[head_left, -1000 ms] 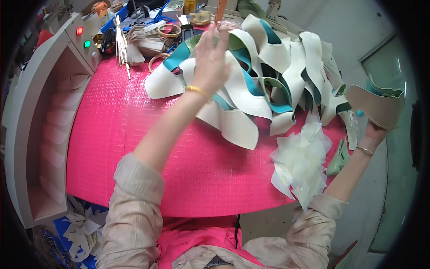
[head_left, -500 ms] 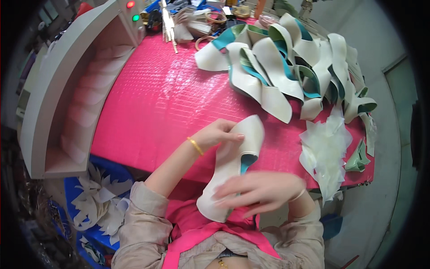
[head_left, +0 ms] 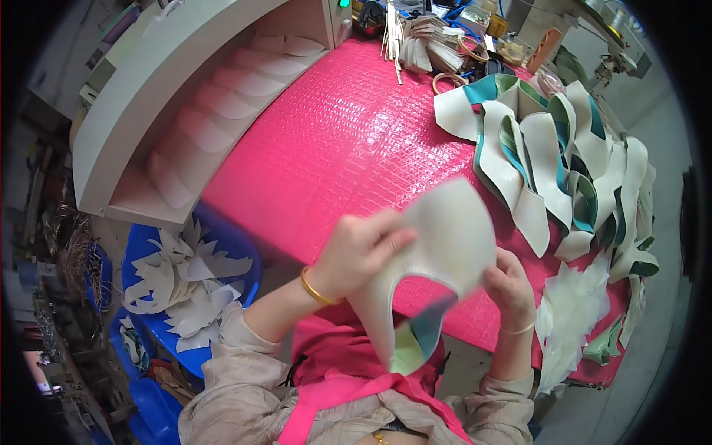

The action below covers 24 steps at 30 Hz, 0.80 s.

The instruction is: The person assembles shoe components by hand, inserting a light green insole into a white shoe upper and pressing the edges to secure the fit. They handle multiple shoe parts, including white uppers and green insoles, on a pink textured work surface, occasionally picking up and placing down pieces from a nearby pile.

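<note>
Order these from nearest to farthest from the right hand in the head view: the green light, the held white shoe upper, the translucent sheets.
1. White shoe upper: at the right hand, on its left.
2. Translucent sheets: just to its right.
3. Green light: far off, top edge, to its left.

Workshop, no question. The bench (head_left: 311, 141) has a shiny pink cover, with loads of white pieces (head_left: 545, 152), same shape, teal and green inside, heaped along its right edge. There's a big grey unit (head_left: 148, 89) with a lit green button (head_left: 343, 3) down the left edge, and a blue bin (head_left: 256, 278) of cutouts (head_left: 211, 267) below the near left corner. Tape rolls (head_left: 435, 84) at the far edge, a yellow spool (head_left: 617, 21) past the far right corner, plus a work apron (head_left: 345, 389). Not exactly someone's living room lol
</note>
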Each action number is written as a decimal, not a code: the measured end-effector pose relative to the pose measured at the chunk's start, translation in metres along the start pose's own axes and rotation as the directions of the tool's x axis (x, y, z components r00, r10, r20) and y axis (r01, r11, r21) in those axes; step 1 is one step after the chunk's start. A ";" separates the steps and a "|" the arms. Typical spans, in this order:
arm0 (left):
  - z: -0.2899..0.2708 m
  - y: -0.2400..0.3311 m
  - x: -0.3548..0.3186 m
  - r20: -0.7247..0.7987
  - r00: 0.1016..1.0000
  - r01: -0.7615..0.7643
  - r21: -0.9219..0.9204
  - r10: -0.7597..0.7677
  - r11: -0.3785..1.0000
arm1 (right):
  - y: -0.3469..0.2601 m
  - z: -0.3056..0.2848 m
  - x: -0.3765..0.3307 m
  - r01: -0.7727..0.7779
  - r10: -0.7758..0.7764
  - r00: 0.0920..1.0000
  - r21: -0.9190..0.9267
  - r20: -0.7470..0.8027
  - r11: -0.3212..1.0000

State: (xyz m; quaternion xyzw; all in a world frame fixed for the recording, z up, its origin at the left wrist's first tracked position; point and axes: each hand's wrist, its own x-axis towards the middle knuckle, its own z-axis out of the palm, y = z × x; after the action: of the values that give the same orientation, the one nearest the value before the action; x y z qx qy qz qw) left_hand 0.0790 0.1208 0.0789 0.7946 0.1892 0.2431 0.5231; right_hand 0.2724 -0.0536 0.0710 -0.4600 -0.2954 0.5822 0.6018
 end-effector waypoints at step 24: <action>-0.110 -0.253 0.386 -0.329 0.843 0.072 0.853 0.425 0.517 | 0.024 -0.067 0.116 -0.207 0.190 0.978 0.390 0.082 0.897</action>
State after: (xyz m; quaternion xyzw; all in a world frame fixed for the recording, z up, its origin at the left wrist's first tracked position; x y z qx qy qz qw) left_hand 0.3155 0.5131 -0.0451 0.8689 0.3252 0.3726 -0.0214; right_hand 0.3395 0.0426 0.0016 -0.3442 -0.1354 0.6978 0.6134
